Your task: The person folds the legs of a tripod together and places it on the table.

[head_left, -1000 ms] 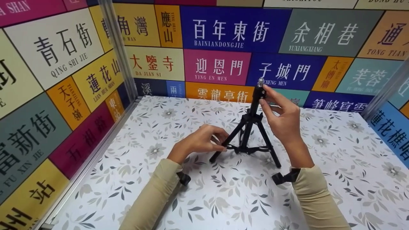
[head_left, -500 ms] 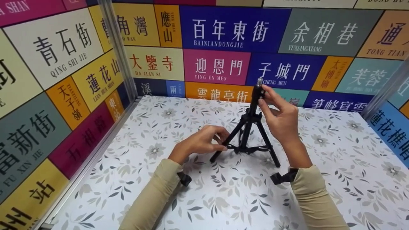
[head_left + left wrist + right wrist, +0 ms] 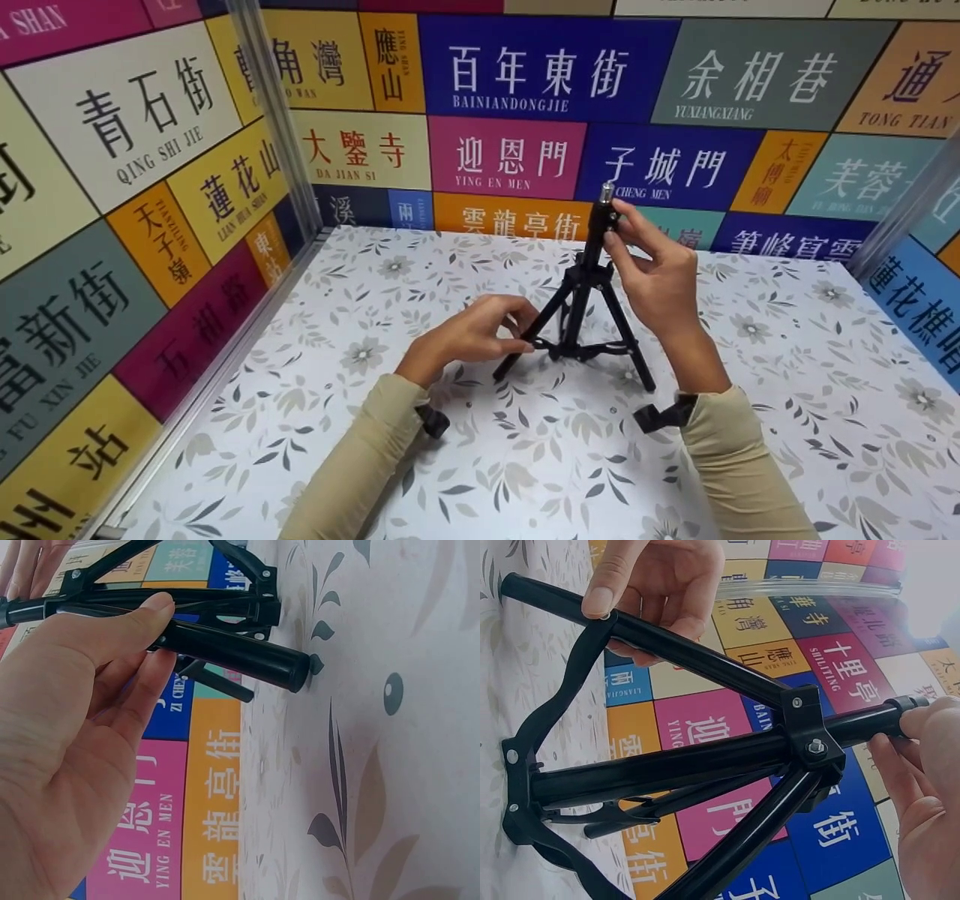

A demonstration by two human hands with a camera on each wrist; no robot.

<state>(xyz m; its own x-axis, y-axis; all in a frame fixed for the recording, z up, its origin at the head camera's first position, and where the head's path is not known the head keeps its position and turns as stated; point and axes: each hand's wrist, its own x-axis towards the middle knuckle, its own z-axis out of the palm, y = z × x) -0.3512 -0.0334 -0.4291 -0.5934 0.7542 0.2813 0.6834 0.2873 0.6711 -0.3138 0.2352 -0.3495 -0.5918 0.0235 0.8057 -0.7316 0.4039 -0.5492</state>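
A small black tripod (image 3: 576, 319) stands on the table with its legs spread and a silver screw tip (image 3: 606, 193) at the top. My left hand (image 3: 480, 330) pinches its left leg (image 3: 232, 652) between thumb and fingers, near the brace joint. Higher up, the thumb and fingers of my right hand (image 3: 660, 277) pinch the centre column just under the screw tip. In the right wrist view the collar (image 3: 814, 735) joins the legs to the column, and the lower braces (image 3: 562, 690) are splayed out.
The table (image 3: 360, 450) wears a white cloth with grey leaves and flowers. Behind it rises a back wall (image 3: 547, 67) of coloured panels with characters, and a similar side wall (image 3: 135, 225) stands at left. Dark straps with small blocks (image 3: 656, 416) sit at both wrists.
The top of the tripod and my right hand have shifted very slightly left in the head view. My left hand keeps its hold on the leg.
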